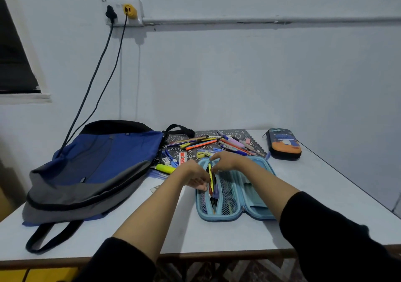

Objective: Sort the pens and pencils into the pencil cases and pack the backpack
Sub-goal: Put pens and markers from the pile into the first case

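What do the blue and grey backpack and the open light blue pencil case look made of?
The blue and grey backpack looks like matte fabric: it slumps and creases. The open light blue pencil case seems a stiff moulded shell with mesh pockets.

wall socket [123, 12] with two cables [91, 84], seemingly a window [13, 60] left.

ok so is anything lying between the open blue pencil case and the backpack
Yes: a yellow highlighter and a few blue pens lie between the light blue pencil case and the backpack, close against the backpack's edge.
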